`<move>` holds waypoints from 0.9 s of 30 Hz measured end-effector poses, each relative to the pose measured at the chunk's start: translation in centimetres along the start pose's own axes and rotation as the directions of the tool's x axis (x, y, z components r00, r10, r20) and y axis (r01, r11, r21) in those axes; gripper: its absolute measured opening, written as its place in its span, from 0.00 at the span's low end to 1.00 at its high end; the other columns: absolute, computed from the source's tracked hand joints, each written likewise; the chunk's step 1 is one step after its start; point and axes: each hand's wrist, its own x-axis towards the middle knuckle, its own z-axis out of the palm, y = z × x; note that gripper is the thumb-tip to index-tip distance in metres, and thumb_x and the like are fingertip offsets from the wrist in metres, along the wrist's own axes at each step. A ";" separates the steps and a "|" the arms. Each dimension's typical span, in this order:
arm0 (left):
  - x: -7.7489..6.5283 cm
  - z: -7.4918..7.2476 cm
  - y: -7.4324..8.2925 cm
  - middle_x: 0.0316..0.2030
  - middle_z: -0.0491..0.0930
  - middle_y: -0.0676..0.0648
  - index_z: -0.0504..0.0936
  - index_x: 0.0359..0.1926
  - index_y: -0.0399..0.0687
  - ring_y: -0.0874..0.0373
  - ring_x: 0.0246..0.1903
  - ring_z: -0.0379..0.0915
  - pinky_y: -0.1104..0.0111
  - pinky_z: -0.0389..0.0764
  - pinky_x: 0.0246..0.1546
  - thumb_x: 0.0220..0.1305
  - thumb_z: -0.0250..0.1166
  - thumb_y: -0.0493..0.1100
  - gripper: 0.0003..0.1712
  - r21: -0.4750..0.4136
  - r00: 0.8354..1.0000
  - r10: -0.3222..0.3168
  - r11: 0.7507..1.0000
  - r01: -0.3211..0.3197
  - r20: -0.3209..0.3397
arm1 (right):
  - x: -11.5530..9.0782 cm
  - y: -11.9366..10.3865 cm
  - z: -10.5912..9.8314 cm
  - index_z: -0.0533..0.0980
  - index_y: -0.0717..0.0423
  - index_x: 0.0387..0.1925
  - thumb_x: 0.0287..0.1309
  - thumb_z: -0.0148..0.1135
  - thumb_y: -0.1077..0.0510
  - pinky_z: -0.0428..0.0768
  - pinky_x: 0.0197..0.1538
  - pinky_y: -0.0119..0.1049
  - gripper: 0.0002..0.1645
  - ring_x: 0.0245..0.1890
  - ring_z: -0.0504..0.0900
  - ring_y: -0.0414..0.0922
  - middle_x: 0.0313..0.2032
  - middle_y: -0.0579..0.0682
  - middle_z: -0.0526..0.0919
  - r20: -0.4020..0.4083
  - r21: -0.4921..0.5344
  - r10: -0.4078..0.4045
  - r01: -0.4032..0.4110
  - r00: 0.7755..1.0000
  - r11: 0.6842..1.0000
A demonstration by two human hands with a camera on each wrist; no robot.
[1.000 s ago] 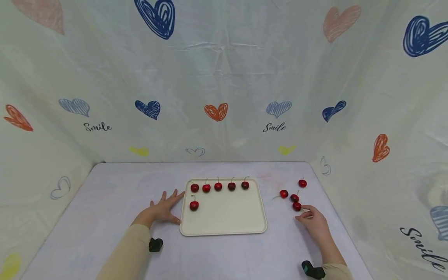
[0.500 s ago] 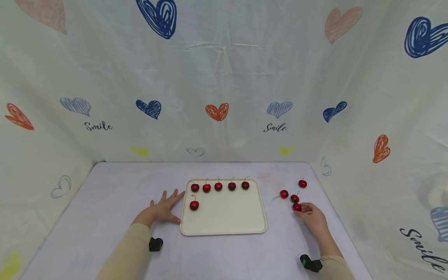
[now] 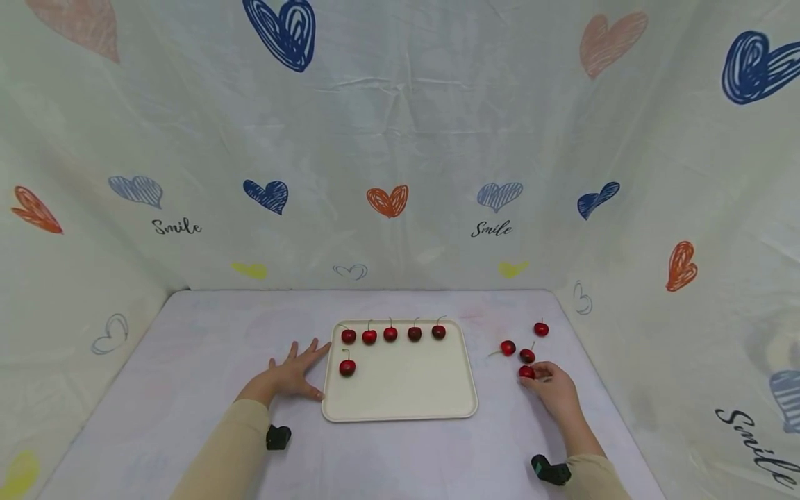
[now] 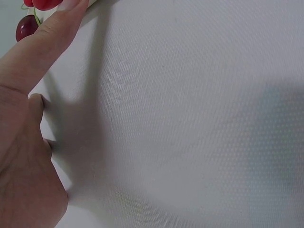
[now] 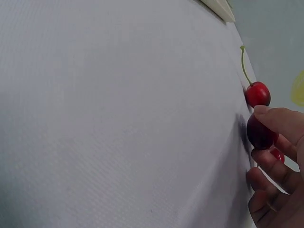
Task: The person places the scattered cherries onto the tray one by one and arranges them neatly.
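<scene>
You seem to be at the picking-up step: your right hand [image 3: 553, 389] is at the loose cherries on the table [image 3: 400, 458], to the right of the tray [image 3: 406, 392], and it pinches one of them, the held cherry [image 3: 527, 372]. In the right wrist view your thumb [image 5: 285, 119] lies against the near upper side of that dark fruit, with a fingertip just under it, so it sits at the very tips and not back in the palm; your other fingers curl below without visibly holding anything. Whether the fruit is clear of the surface, you cannot tell from here. The next move, by judgement, calls for a light, steady pinch and a lift that doesn't nudge the neighbouring cherry [image 3: 528, 355], which lies just beyond the held one, touching or nearly so. The stemmed cherry [image 3: 507, 348] is a little to the left of that neighbour, and the far cherry [image 3: 541, 329] lies beyond them, apart. If the fruit is meant for the tray, the bare stretch to the right of the lone cherry [image 3: 347, 368], in front of the back row of five cherries [image 3: 390, 335], looks the natural spot. Your left hand [image 3: 287, 375] has its fingers spread wide, thumb and a fingertip against the tray's left edge, apparently steadying it.
</scene>
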 end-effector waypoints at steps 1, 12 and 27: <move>0.0 0.0 0.0 0.75 0.41 0.36 0.53 0.76 0.53 0.28 0.70 0.23 0.26 0.28 0.58 0.39 0.80 0.56 0.66 0.002 1.000 0.002 1.000 -0.002 -0.001 | 0.0 -0.1 0.1 0.74 0.66 0.51 0.55 0.71 0.53 0.74 0.34 0.35 0.27 0.40 0.74 0.51 0.41 0.57 0.78 0.007 0.014 -0.005 0.005 1.000 1.000; -0.5 -0.2 0.5 0.75 0.41 0.35 0.52 0.76 0.52 0.28 0.70 0.23 0.27 0.28 0.58 0.40 0.80 0.55 0.65 -0.001 1.000 0.002 1.000 -0.002 0.001 | -0.2 -2.9 1.6 0.77 0.63 0.48 0.50 0.75 0.53 0.77 0.36 0.35 0.27 0.42 0.77 0.51 0.42 0.55 0.80 0.065 0.113 -0.071 0.063 0.995 0.992; -0.8 -0.2 0.6 0.75 0.42 0.35 0.53 0.76 0.54 0.27 0.70 0.25 0.25 0.30 0.57 0.41 0.80 0.53 0.64 0.008 1.000 0.011 1.000 -0.011 -0.005 | -1.0 -8.5 4.6 0.81 0.55 0.47 0.48 0.77 0.59 0.77 0.34 0.34 0.23 0.36 0.76 0.46 0.38 0.49 0.79 0.130 0.201 -0.157 0.129 0.979 0.971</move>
